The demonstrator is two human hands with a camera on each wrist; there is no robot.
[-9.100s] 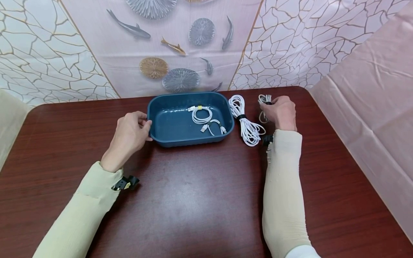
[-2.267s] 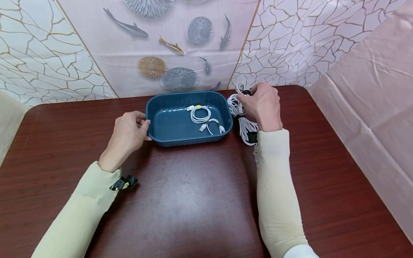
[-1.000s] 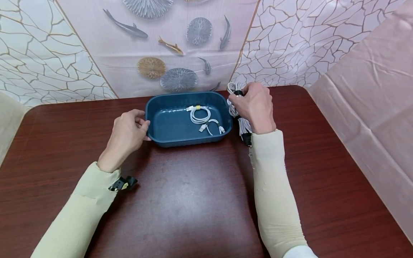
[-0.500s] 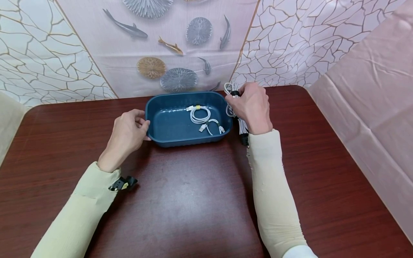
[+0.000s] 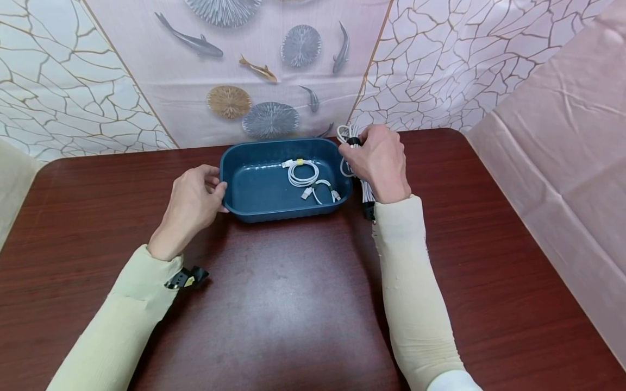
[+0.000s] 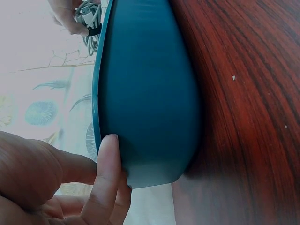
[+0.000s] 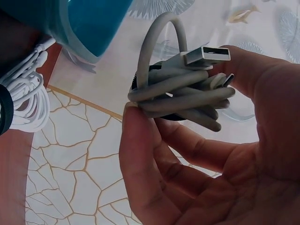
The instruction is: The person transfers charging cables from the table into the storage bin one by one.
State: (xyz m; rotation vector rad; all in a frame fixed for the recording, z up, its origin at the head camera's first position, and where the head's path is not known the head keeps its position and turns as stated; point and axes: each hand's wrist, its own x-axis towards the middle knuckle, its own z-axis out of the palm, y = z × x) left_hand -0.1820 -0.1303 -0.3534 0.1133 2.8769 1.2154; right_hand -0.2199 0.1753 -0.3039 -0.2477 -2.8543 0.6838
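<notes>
My left hand [image 5: 193, 198] pinches the left end wall of a dark blue plastic tub [image 5: 261, 193]. In the left wrist view, fingers lie against both sides of its rim [image 6: 97, 93]. My right hand [image 5: 380, 163] holds up a bundled grey-white USB cable [image 7: 183, 89] by its black strap, beside the tub's right end. Its metal USB plug [image 7: 207, 55] shows between thumb and fingers. Inside the tub lie a coiled white cable [image 5: 303, 175] with a yellow tie and a short white USB cable [image 5: 320, 190] with a dark tie.
A longer white cable bundle [image 7: 28, 98] with a black strap lies on the table right of the tub, partly hidden by my right hand in the head view. The dark red wooden table [image 5: 274, 304] ends at a patterned cloth backdrop [image 5: 430, 65].
My right hand has lifted the USB cable off the table and carried it left, over the longer white bundle to near the tub's right end. My left hand stays on the tub.
</notes>
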